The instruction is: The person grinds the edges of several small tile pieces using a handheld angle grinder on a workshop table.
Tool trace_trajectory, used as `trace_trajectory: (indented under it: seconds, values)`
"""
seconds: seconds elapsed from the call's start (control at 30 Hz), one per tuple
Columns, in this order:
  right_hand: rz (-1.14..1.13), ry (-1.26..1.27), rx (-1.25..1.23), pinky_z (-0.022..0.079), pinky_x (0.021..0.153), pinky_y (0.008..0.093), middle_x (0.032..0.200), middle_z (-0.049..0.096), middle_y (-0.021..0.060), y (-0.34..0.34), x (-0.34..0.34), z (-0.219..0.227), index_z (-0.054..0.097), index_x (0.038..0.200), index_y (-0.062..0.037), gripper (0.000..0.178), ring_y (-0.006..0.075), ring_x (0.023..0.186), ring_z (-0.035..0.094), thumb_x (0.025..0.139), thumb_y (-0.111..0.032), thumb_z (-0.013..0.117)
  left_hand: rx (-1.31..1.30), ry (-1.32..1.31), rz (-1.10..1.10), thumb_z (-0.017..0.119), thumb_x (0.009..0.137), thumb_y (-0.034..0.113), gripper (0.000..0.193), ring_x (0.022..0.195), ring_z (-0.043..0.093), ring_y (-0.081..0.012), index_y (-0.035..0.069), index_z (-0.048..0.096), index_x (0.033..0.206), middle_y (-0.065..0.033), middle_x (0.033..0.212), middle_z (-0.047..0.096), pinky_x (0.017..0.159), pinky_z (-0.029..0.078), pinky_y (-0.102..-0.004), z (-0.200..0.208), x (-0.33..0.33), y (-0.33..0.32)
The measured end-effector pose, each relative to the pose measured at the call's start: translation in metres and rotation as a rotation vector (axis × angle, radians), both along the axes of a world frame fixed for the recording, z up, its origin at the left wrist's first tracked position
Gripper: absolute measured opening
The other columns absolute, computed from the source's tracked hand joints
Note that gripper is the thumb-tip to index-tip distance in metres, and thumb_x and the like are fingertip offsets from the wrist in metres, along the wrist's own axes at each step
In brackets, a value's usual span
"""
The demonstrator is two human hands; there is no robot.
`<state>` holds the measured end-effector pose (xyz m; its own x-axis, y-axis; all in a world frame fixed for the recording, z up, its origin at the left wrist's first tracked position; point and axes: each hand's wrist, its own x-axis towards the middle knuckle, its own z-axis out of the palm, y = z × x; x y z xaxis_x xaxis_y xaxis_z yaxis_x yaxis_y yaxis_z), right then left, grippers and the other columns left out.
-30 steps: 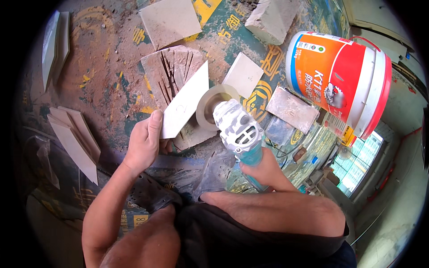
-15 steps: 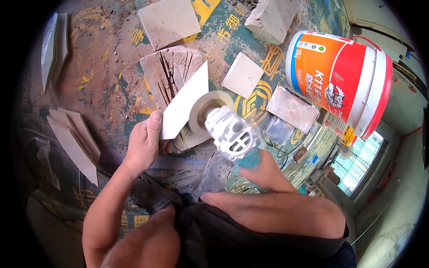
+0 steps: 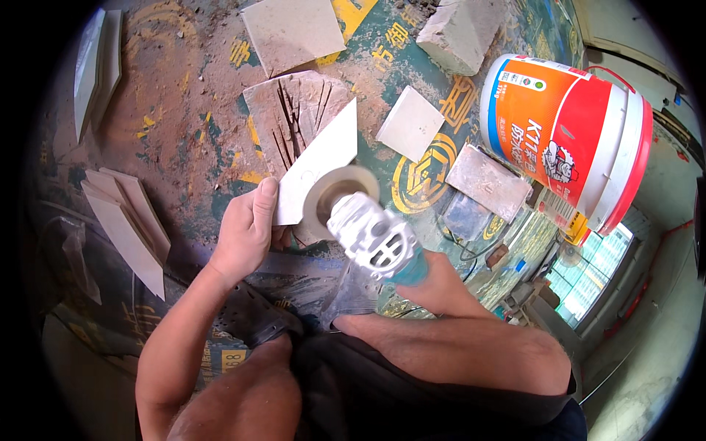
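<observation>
My left hand (image 3: 248,229) is closed on the lower end of a white tile piece (image 3: 318,167), thumb on top and fingers beneath. The piece tilts over a dusty block (image 3: 261,99) scored with dark cut grooves. In my right hand (image 3: 434,283) is an angle grinder (image 3: 375,239) with a silver head and a teal body. Its round disc (image 3: 344,184), blurred as if spinning, lies along the right edge of the tile piece; whether it touches cannot be told. My right fingers are partly hidden behind the tool.
Cut tile strips (image 3: 129,224) are stacked at left, with more tile pieces (image 3: 98,73) beyond. A square tile (image 3: 293,33), a smaller tile (image 3: 410,123) and a rough block (image 3: 460,37) lie ahead. At right are a dusty brick-shaped block (image 3: 487,181) and an orange-and-red bucket (image 3: 566,140).
The grinder has shifted slightly left and down relative to the tile piece. The whole scene sits a little further right in view. Both hands keep their holds.
</observation>
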<state>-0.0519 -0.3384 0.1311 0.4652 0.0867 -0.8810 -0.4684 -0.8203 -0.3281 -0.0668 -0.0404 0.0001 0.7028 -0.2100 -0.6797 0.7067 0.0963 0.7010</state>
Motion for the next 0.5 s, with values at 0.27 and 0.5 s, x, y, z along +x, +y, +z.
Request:
trace_trajectory:
  seconds: [0.27, 0.5]
  values:
    - [0.062, -0.035, -0.009, 0.055, 0.08, 0.0372, 0.094, 0.074, 0.0177, -0.004, 0.003, 0.0, 0.067, 0.112, -0.0003, 0.044, 0.027, 0.091, 0.072, 0.073, -0.015, 0.079, -0.015, 0.003, 0.029, 0.031, 0.11, 0.05, 0.065, 0.052, 0.058, -0.0146, 0.001, 0.059, 0.079, -0.0047, 0.058, 0.055, 0.052, 0.047, -0.0292, -0.002, 0.0, -0.001]
    - [-0.088, -0.046, -0.038, 0.053, 0.079, 0.0329, 0.092, 0.074, 0.0086, -0.008, 0.006, -0.001, 0.07, 0.107, 0.0012, 0.035, 0.0134, 0.085, 0.067, 0.076, -0.012, 0.078, -0.033, 0.028, 0.026, 0.03, 0.11, 0.05, 0.065, 0.051, 0.057, -0.0143, 0.001, 0.059, 0.078, -0.0037, 0.056, 0.054, 0.051, 0.046, -0.029, 0.001, 0.002, 0.001]
